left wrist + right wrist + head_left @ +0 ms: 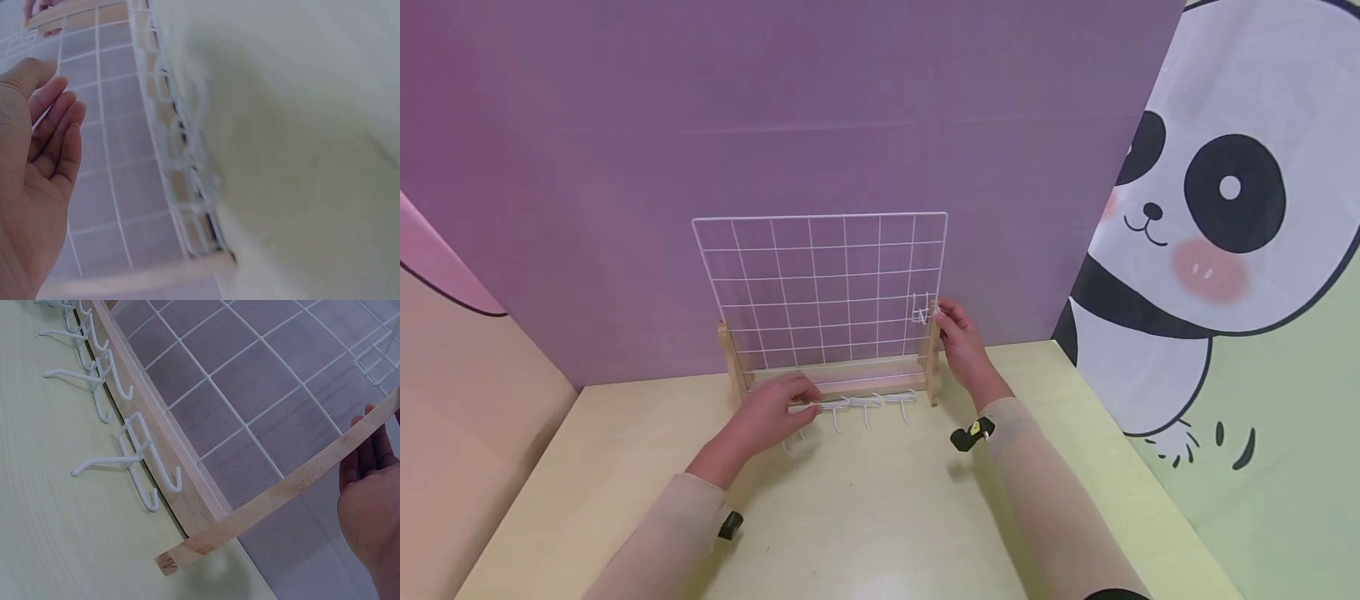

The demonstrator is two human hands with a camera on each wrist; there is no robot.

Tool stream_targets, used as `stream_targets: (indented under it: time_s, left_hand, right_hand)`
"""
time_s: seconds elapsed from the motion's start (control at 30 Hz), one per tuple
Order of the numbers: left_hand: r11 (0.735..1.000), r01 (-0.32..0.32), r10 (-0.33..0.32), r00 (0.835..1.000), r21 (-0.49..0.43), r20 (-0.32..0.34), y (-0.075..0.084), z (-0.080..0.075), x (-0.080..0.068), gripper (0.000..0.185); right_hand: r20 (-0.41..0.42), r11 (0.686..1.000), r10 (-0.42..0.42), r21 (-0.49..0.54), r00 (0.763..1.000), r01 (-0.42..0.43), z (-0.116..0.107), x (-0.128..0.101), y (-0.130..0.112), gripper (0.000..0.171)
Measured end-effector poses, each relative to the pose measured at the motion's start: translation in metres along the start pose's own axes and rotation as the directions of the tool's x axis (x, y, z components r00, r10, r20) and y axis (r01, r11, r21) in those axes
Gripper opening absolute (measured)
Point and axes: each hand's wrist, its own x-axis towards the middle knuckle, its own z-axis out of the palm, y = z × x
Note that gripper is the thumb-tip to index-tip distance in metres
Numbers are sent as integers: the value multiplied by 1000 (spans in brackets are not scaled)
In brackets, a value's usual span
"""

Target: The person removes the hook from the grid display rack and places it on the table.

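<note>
A white wire grid panel (827, 275) stands upright in a wooden stand (932, 367). My right hand (964, 346) is at the top of the stand's right post, with fingers on both sides of the wood; in the right wrist view several fingers (369, 450) show behind it. One white double hook (920, 312) hangs on the grid beside that post. Along the stand's front base lie several white wire hooks (134, 456), prongs pointing outward. My left hand (778, 408) is over the left end of that row. Its fingers (56, 131) are loosely bent, with nothing visible between them in the left wrist view.
The pale wooden table (880, 517) extends in front of the stand and to both sides. Behind it rises a purple backdrop (820, 108). A wall with a panda picture (1232, 192) is at the right.
</note>
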Motion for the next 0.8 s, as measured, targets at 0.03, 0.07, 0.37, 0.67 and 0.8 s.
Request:
stream_targets:
  time_s: [0.03, 0.07, 0.37, 0.67, 0.8]
  left_hand:
    - [1000, 2, -2, 1000, -4, -12, 3, 1, 4, 11]
    - [1000, -1, 1, 1000, -11, -24, 5, 1, 8, 12]
    - [1000, -19, 17, 996, -17, -89, 29, 7, 45, 17]
    - [999, -35, 32, 993, -29, -111, 52, 13, 79, 21]
    - [999, -30, 25, 993, -46, -115, 62, 14, 92, 20]
  right_hand:
    - [1, 1000, 1, -1, 1000, -1, 0, 0, 0, 23]
    - [3, 1000, 2, -4, 1000, -2, 0, 0, 0, 23]
    - [-4, 999, 29, -29, 1000, -30, -2, -1, -2, 19]
    - [6, 999, 14, -30, 1000, -14, -1, -1, -1, 22]
    - [3, 1000, 12, -29, 1000, -12, -1, -1, -1, 22]
